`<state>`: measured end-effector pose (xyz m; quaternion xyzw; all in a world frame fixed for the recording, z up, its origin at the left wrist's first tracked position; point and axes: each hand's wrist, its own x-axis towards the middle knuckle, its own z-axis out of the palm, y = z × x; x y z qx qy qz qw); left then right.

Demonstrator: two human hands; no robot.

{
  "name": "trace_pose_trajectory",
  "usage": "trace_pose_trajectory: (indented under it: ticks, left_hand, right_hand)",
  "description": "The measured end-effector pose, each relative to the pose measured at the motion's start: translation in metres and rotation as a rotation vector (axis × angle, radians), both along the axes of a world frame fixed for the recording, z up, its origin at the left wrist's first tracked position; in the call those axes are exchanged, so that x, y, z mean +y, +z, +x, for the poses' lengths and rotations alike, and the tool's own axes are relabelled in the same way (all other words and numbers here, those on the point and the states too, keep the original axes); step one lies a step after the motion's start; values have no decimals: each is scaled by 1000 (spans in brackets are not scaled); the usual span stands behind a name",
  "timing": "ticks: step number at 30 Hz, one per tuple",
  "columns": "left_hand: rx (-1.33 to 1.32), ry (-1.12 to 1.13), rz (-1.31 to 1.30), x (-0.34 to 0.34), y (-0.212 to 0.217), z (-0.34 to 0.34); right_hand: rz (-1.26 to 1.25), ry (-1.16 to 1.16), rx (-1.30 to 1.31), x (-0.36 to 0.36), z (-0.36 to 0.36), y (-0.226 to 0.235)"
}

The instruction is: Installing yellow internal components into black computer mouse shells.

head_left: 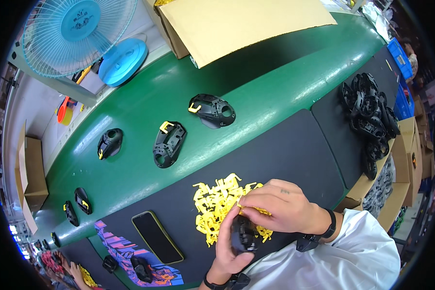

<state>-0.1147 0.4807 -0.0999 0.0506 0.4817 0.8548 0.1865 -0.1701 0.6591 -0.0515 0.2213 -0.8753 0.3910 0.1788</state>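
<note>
Left hand clamped round black shell, right hand pinching yellow clip; clip pile at ten o'clock.

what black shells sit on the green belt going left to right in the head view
small shell pair → rounded shell → shell with yellow clip → shell with yellow clip farther up the green belt
</note>
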Motion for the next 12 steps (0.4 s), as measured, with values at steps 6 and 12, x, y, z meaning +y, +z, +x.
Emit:
trace_pose_trajectory:
  ticks: [6,12]
  left_hand:
    - [338,-44,-257,0,-5,-3]
    - [473,325,-231,-3,-13,-13]
  right_hand:
    - [-136,8,-86,1,-1,11]
    - [-183,202,-201,2,20,41]
